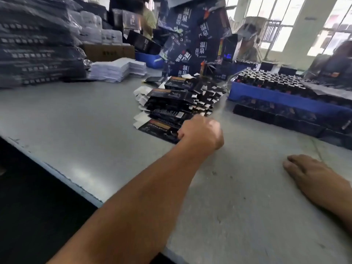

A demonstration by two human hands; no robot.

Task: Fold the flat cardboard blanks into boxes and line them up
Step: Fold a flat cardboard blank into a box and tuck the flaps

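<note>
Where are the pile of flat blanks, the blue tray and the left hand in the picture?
pile of flat blanks (171, 103): head view, on a dark printed panel.
blue tray (266, 96): head view, on its front wall.
left hand (202, 130): head view, on its back.

Your flat cardboard blanks (171, 103) lie fanned in an overlapping pile at the table's centre: black printed faces with orange-brown bands, white flaps jutting at both ends. To your right, folded black boxes (276, 115) stand in a row beside the pile.
</note>
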